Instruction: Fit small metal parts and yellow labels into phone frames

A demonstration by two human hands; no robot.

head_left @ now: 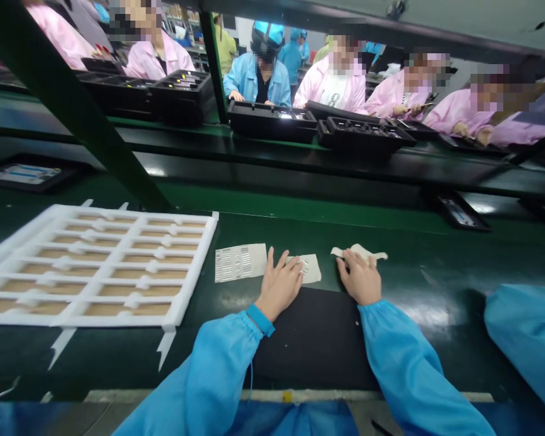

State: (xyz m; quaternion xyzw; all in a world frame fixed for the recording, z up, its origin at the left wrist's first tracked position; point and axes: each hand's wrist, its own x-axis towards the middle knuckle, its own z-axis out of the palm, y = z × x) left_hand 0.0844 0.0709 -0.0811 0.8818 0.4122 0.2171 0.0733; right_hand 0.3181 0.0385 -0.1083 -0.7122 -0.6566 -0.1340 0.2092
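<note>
Blue sleeves (218, 375) end in open hands: the left hand (279, 286) lies flat against a white label sheet (309, 268), the right hand (358, 277) against a torn white paper strip (358, 252).

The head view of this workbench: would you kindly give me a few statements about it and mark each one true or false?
The right hand rests on an irregular white piece: true.

The white foam tray lies to the right of both hands: false; it lies to their left.

A printed sheet with rows of barcode-like marks lies beyond and to the left of the left hand: true.

The left hand grips a black tray: false; it lies open on the bench beside a small paper piece and visibly holds nothing.
</note>
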